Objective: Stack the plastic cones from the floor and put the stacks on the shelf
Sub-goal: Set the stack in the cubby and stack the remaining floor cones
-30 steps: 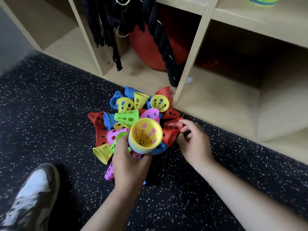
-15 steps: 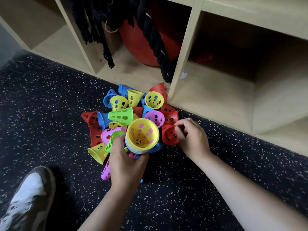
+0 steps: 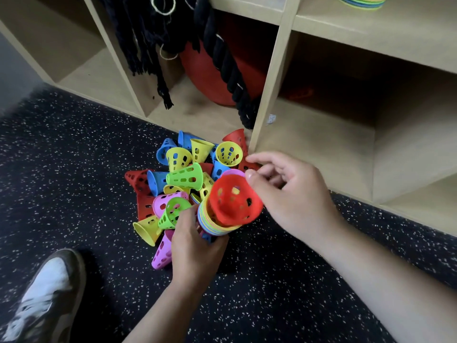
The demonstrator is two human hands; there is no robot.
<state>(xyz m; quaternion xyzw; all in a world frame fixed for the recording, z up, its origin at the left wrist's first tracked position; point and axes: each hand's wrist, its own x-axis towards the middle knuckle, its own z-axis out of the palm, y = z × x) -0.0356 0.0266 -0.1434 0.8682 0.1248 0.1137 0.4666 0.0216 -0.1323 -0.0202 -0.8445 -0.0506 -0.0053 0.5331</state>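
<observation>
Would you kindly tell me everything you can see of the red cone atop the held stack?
The red cone looks like thin plastic, pierced with oval holes. Its wide mouth faces up toward the camera, tilted, its narrow end sunk into the multicoloured stack that the left hand grips. The right hand pinches its upper-right rim. It is slightly blurred.

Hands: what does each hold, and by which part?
Left hand grips the cone stack round its side. Right hand touches the rim of the red cone; a hold cannot be told.
</observation>
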